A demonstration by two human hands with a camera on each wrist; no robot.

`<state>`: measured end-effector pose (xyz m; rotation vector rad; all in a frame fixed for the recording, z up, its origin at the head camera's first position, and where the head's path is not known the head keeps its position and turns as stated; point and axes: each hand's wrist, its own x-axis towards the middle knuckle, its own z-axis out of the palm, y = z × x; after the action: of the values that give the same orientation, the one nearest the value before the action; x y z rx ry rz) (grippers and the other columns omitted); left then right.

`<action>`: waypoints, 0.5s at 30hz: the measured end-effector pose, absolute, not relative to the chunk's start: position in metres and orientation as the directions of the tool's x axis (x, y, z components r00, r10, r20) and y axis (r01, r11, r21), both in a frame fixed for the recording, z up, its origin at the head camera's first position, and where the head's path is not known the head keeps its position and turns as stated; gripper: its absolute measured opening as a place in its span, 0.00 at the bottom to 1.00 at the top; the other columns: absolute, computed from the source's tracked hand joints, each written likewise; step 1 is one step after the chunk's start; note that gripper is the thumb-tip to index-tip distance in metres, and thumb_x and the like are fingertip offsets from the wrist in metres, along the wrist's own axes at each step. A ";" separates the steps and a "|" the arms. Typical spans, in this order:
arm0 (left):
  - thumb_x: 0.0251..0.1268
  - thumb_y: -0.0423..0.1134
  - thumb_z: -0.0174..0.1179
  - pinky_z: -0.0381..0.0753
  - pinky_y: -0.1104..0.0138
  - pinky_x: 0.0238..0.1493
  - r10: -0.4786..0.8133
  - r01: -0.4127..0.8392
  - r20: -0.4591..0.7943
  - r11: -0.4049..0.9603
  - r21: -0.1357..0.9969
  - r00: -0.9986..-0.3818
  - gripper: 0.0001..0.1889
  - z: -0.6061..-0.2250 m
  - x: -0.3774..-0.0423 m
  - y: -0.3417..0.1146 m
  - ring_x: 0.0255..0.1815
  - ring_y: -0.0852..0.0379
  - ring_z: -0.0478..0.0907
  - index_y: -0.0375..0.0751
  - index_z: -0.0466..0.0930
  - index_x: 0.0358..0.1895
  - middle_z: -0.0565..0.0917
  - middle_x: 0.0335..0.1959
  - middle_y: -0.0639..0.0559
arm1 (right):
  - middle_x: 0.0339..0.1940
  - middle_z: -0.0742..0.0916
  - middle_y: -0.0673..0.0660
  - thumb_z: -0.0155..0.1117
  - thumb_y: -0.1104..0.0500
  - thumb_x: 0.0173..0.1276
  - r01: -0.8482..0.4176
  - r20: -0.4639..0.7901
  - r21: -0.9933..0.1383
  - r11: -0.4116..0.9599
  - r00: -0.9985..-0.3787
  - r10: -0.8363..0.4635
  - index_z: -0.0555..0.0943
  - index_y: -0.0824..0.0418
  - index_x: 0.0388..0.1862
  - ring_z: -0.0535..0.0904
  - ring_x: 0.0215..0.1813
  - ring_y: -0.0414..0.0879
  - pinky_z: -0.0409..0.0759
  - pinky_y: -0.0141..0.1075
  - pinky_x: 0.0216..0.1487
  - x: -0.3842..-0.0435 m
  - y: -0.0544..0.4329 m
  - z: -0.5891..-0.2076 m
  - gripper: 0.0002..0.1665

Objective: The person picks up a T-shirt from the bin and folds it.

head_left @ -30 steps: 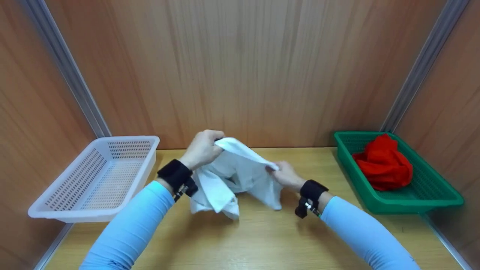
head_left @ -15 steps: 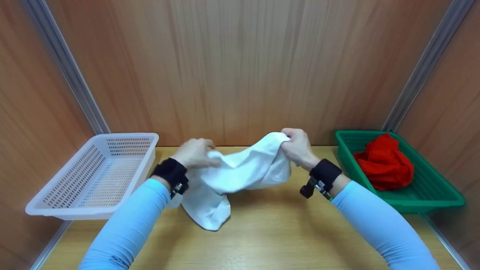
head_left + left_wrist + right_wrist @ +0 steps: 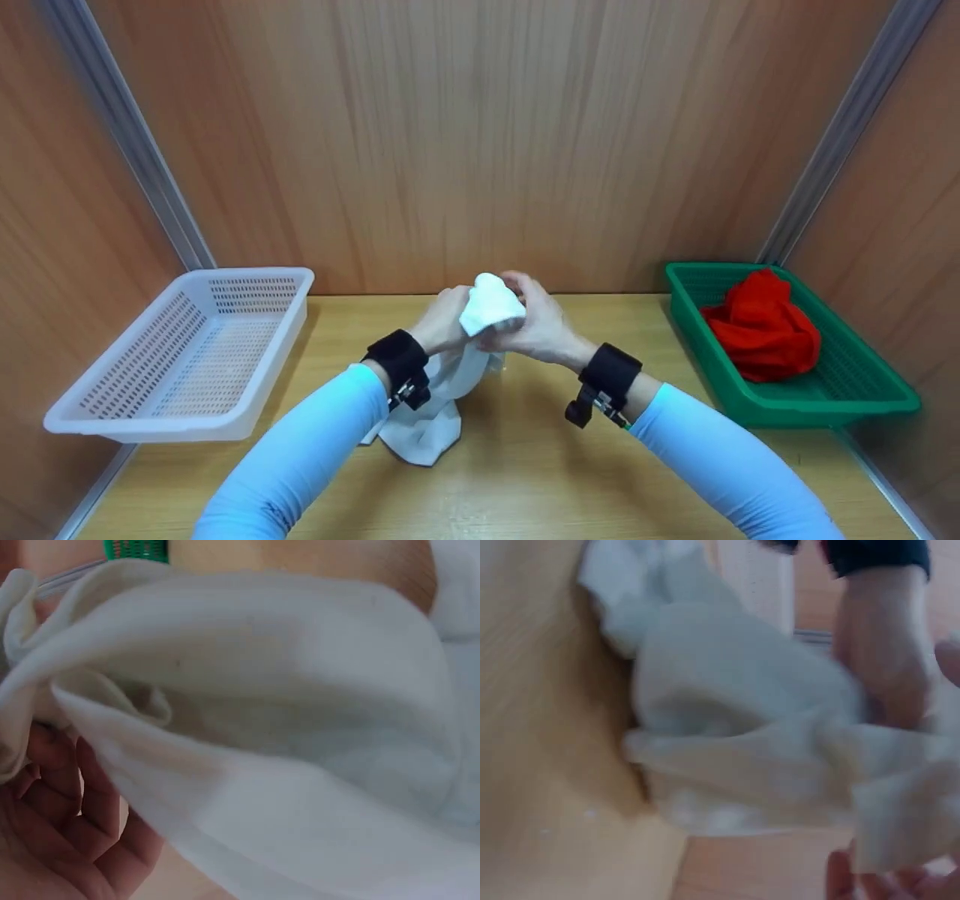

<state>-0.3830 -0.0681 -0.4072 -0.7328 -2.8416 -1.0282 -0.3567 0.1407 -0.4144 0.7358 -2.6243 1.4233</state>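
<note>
A crumpled white cloth (image 3: 491,304) is bunched up between my two hands over the middle of the table, its lower part (image 3: 424,435) trailing onto the tabletop. My left hand (image 3: 446,319) grips the bunched upper part; in the left wrist view its curled fingers (image 3: 97,802) show beside the folds. Around the cloth's top end from the right is my right hand (image 3: 540,326). In the blurred right wrist view its thumb (image 3: 949,660) stands apart from the cloth, with the fingers on the far side of a flap. Folds hide both hands' contact in part.
At the left stands a white perforated plastic basket (image 3: 255,397). A green basket (image 3: 832,416) at the right holds a crumpled red cloth (image 3: 765,330). Wooden panels (image 3: 480,150) with metal corner strips enclose the table (image 3: 540,472) at the back and both sides.
My right hand has moved left from the cloth's stretched-out right end to beside my left hand. My left hand has shifted right and now grips the cloth, which is bunched instead of spread.
</note>
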 end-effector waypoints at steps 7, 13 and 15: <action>0.82 0.35 0.65 0.87 0.48 0.64 0.374 0.382 0.178 0.590 0.712 -0.910 0.08 -0.400 -0.380 -0.066 0.53 0.49 0.85 0.45 0.86 0.57 0.90 0.51 0.48 | 0.33 0.86 0.48 0.59 0.62 0.83 -0.305 0.270 -0.876 0.373 -0.952 -0.145 0.87 0.62 0.40 0.82 0.39 0.41 0.83 0.36 0.45 -0.367 0.156 -0.431 0.12; 0.63 0.46 0.84 0.88 0.54 0.54 0.427 0.314 -0.024 0.702 0.639 -0.904 0.22 -0.411 -0.375 -0.077 0.47 0.52 0.86 0.45 0.89 0.57 0.91 0.47 0.50 | 0.28 0.85 0.44 0.51 0.55 0.93 -0.170 0.170 -0.985 -0.018 -0.985 0.019 0.82 0.53 0.35 0.85 0.33 0.38 0.86 0.34 0.39 -0.378 0.189 -0.392 0.21; 0.62 0.43 0.83 0.87 0.54 0.50 0.447 0.351 -0.100 0.805 0.479 -0.889 0.17 -0.422 -0.374 -0.084 0.42 0.51 0.83 0.44 0.89 0.50 0.89 0.42 0.50 | 0.27 0.84 0.44 0.50 0.56 0.93 -0.168 0.168 -0.986 -0.020 -0.985 0.036 0.80 0.51 0.33 0.84 0.33 0.38 0.84 0.33 0.39 -0.379 0.203 -0.383 0.22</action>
<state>-0.3744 -0.0845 -0.4225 -0.7124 -3.1808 -0.7751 -0.3794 0.2030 -0.3829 0.1433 -2.0936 2.1414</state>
